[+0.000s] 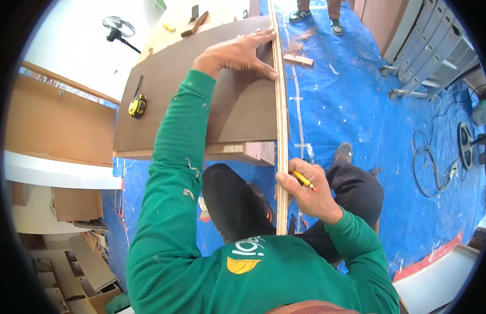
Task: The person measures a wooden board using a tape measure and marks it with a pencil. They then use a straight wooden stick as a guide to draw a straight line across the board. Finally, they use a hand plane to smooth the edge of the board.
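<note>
Plywood strip (281, 115), left hand (237, 55) open against it, right hand (315, 194) on it, yellow pencil (303, 179) in grip

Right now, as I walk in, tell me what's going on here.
A person's left hand is spread against a long plywood piece, thumb and fingertips at its layered edge. Nearer the body, the right hand holds a yellow pencil, with its thumb at the same edge. The plywood runs along the right side of a brown panel, where a yellow and black tape measure lies. Blue sheeting covers the floor, and another person's shoes show beyond.
</note>
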`<control>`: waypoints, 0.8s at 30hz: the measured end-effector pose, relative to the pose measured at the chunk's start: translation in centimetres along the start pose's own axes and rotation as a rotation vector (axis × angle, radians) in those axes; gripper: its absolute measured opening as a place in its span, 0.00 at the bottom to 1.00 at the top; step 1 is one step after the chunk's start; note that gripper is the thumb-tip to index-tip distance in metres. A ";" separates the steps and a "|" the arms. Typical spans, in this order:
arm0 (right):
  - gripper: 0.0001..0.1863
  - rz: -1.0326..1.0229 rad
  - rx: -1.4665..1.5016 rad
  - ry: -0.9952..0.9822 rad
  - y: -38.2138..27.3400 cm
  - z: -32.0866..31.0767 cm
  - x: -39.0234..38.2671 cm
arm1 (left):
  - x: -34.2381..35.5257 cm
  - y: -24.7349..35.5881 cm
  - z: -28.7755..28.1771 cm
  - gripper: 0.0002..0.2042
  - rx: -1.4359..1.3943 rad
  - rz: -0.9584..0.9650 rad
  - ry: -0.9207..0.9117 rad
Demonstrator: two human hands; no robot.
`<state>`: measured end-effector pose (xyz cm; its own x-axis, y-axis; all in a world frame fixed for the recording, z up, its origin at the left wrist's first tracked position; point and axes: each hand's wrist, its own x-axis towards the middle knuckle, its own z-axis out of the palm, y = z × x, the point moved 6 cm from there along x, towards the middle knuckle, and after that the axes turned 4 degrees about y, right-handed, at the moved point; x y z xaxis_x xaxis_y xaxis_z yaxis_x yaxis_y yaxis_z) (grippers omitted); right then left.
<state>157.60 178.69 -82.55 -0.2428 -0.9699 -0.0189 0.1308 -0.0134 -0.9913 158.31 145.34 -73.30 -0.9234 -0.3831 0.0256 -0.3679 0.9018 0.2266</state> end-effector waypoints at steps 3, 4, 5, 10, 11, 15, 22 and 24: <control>0.12 0.005 -0.002 -0.030 -0.2 0.0 0.2 | -0.4 0.4 0.4 0.69 -0.026 -0.039 -0.001; 0.11 -0.022 -0.028 -0.049 -0.6 0.0 0.4 | -0.4 0.3 0.3 0.70 -0.032 -0.044 0.000; 0.11 -0.043 -0.050 -0.065 -0.8 0.1 0.4 | -0.4 0.4 0.4 0.71 -0.041 -0.049 -0.006; 0.12 -0.075 0.008 -0.020 -1.1 0.0 0.3 | -0.4 0.8 0.4 0.68 -0.024 -0.086 0.015; 0.12 -0.089 -0.014 -0.031 -1.1 -0.1 0.4 | -0.3 0.6 0.3 0.68 -0.026 -0.088 0.020; 0.11 -0.087 -0.029 -0.059 -1.3 -0.3 0.5 | -0.5 0.5 0.3 0.68 0.000 -0.159 0.010; 0.13 -0.139 -0.075 -0.079 -1.5 -0.6 0.6 | -0.3 0.9 0.1 0.69 -0.022 -0.065 0.046; 0.12 -0.132 -0.067 -0.089 -2.0 -0.6 0.7 | -0.9 0.7 -0.1 0.70 -0.066 -0.080 0.057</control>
<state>156.56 178.17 -80.65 -0.1667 -0.9786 0.1206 0.0383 -0.1287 -0.9909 158.90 146.28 -73.03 -0.8830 -0.4656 0.0594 -0.4303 0.8536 0.2936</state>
